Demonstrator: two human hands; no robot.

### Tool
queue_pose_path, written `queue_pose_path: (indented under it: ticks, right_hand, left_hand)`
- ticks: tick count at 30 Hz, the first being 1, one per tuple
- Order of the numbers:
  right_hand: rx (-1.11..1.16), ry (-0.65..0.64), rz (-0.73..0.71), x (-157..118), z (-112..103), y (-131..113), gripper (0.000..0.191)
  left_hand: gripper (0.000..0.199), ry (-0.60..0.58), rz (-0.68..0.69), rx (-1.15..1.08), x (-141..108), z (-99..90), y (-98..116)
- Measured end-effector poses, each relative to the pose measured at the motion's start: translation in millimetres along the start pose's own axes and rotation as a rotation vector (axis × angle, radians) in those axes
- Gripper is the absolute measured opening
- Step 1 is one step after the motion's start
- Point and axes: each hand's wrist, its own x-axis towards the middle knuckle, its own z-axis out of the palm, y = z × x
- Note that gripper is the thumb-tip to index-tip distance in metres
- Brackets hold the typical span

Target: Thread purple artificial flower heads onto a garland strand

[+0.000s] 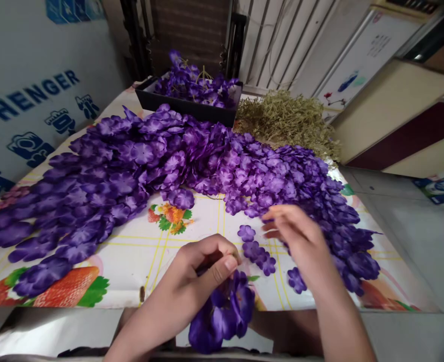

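Note:
My left hand [210, 271] is closed in a pinch over the table's front edge. From it hangs a bunch of purple artificial flowers [224, 314], petals downward; the stems are mostly hidden by my fingers. My right hand [295, 231] is raised to the right, over the border of the petal pile, fingers bent and a little blurred. Whether anything lies between its fingertips I cannot make out. Small loose purple petals [257, 254] lie on the cloth between the two hands, and one more petal [296, 280] is beside my right wrist.
A wide arc of purple petals [192, 146] covers much of the table. Behind it stands a black box [188, 109] with finished-looking flower bunches [199, 83]. Dry greenish stems [286, 118] are heaped at the back right. A printed white carton [37, 75] rises on the left.

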Motion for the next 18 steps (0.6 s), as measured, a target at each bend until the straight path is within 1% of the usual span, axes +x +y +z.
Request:
queue_pose_path:
  ticks: [1, 2, 3, 4, 5, 8, 10, 12, 14, 18]
  right_hand:
    - [-0.210, 0.143, -0.058, 4, -11, 2, 0.017]
    - [-0.439, 0.223, -0.073, 8, -20, 4, 0.017]
    - [-0.625, 0.243, -0.063, 10, -27, 5, 0.019]
    - [-0.766, 0.219, -0.040, 12, -31, 6, 0.020]
    - [-0.852, 0.157, -0.012, 13, -32, 7, 0.020]
    - [-0.909, -0.069, 0.038, 8, -24, 8, 0.012]
    - [-0.952, -0.179, 0.076, 1, -16, 8, 0.008]
    - [-1.004, -0.231, 0.121, -6, -8, 9, 0.010]
    - [-1.040, -0.248, 0.146, -11, -4, 9, 0.015]
    - [-1.005, -0.293, 0.118, -12, -5, 9, 0.020]
  left_hand:
    - [0.020, -0.003, -0.008, 0.003, 1, -0.3, 0]
    - [0.020, -0.005, -0.015, 0.015, 1, -0.5, -1]
    - [0.019, -0.007, -0.018, 0.032, 1, -0.5, -2]
    - [0.019, -0.011, -0.023, 0.050, 2, -0.4, -2]
    - [0.019, -0.016, -0.026, 0.066, 3, -0.3, -3]
    - [0.018, 0.006, -0.043, 0.096, 4, 0.4, -3]
    - [0.019, 0.031, -0.068, 0.125, 6, 1.4, -3]
    - [0.021, 0.047, -0.100, 0.145, 7, 2.7, -2]
    - [0.023, 0.053, -0.133, 0.145, 7, 3.8, -1]
    - [0.025, 0.061, -0.173, 0.133, 8, 3.8, 0]
